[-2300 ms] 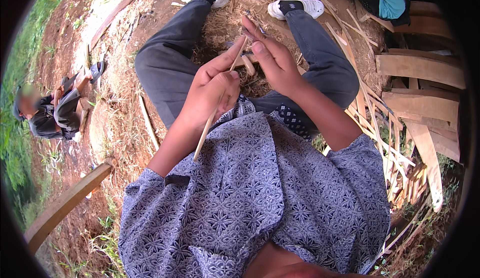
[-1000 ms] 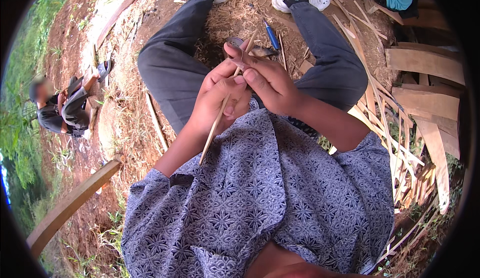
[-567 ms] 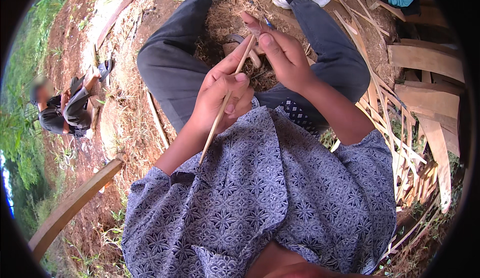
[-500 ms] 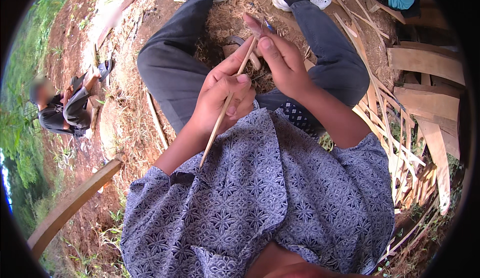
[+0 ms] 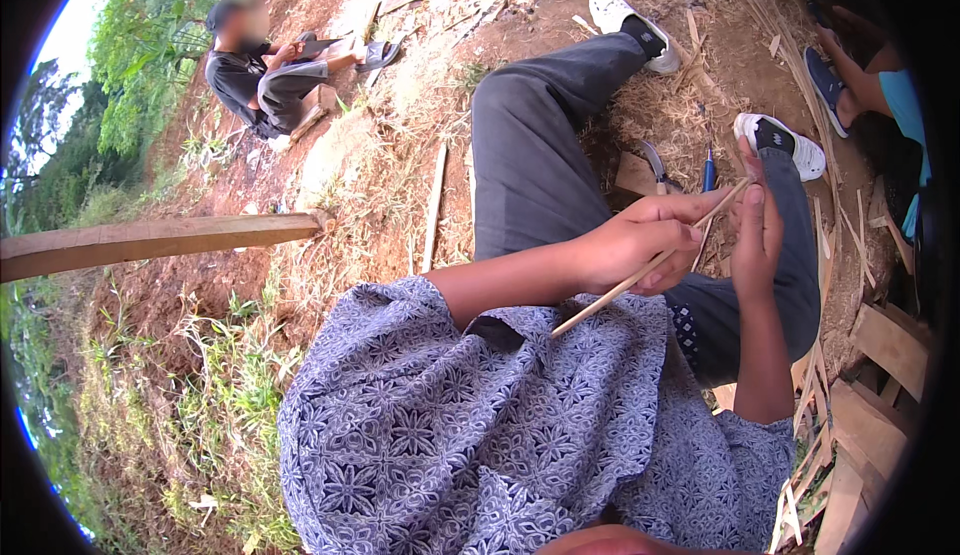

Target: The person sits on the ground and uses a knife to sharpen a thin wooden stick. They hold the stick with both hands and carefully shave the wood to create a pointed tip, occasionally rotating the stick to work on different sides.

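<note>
A thin pale wooden stick (image 5: pixel 612 293) slants up from my shirt front to my fingertips. My left hand (image 5: pixel 640 245) is closed around its middle, thumb and fingers wrapped over it. At the upper end of the stick is my right hand (image 5: pixel 757 235), its thumb and fingers closed on the tip. Beyond my hands, on the ground between my legs, lie a blue-handled pointed tool (image 5: pixel 709 172) and a curved blade (image 5: pixel 655 163) beside a small wooden block (image 5: pixel 634 172).
Split wood strips and boards (image 5: pixel 892 347) are piled at the right. A wooden beam (image 5: pixel 160 242) juts in from the left. One person (image 5: pixel 245 85) sits at the far left; another person's leg and blue clothing (image 5: pixel 900 105) show at the far right. Shavings litter the ground.
The view has swung left, so my hands and legs now appear farther right. My grip on the stick looks much the same. The tools on the ground have come into clearer sight.
</note>
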### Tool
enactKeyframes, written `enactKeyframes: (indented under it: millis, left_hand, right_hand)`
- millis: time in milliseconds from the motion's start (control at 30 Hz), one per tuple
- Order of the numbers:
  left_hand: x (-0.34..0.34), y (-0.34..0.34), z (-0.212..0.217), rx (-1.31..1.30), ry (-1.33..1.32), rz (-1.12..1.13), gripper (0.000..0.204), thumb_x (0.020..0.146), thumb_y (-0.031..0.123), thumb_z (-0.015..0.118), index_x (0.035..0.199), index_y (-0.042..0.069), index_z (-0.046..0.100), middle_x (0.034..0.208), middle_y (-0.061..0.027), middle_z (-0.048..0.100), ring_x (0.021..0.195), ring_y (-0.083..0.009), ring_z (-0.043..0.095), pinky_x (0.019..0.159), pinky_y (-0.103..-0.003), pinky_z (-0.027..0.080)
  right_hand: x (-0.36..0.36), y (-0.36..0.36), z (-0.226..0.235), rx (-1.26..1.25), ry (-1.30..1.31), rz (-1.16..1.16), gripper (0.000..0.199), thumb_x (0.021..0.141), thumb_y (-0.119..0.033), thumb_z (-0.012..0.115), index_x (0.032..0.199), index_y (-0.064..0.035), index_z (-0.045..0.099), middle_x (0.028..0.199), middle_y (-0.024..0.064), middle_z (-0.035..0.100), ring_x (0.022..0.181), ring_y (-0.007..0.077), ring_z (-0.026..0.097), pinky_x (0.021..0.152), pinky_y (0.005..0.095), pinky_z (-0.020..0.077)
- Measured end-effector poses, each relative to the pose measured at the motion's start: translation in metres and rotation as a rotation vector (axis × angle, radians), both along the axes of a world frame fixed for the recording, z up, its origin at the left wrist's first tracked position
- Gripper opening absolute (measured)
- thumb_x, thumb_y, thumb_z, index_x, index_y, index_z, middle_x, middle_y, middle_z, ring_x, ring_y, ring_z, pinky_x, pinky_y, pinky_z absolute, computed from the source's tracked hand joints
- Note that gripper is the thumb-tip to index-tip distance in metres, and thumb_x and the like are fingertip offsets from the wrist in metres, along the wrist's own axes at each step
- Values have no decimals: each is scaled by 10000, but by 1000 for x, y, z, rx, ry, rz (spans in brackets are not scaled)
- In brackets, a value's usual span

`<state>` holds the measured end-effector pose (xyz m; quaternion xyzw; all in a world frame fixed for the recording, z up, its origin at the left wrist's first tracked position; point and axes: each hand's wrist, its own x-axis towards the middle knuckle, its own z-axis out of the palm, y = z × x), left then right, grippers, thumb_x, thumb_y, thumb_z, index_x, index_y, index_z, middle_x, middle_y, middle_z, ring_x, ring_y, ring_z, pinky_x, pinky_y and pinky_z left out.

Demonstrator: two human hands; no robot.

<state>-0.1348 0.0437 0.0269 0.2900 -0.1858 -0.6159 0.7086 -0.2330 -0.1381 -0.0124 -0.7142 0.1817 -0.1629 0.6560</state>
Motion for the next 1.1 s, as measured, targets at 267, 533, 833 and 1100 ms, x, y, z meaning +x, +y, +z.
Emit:
enactKeyframes:
  millis: [267,533,833,1100]
  left_hand:
    - [0,-5,7,182,-6,-53,580,1024,97,379,1588,81,249,604,40,393,445,-53,389,434,-197,348]
    - [-9,-12,14,314,-2,117,558,990,114,390,1545,74,339,551,46,351,406,-52,308,404,-197,292]
    - [-15,-9,25,269,-113,26,564,996,103,385,1551,27,315,507,44,352,395,-55,311,418,-202,304]
    - [-14,-17,21,305,-26,57,538,1012,102,363,1543,29,326,513,42,363,401,-55,306,419,-209,296]
  right_hand:
    - [-9,-15,-1,-106,-62,-44,488,1083,-253,367,1452,54,455,1467,176,525,1231,221,557,1047,343,397]
    - [1,9,6,-267,-205,250,460,1078,-230,426,1489,-24,449,1394,139,584,1175,221,568,1012,338,420]
    - [-10,5,8,-267,-238,21,435,1078,-249,432,1462,-60,507,947,102,657,850,186,610,793,312,480]
    - [-15,10,7,-360,-168,92,430,1056,-217,480,1473,-115,506,1046,142,697,955,251,652,863,349,494]
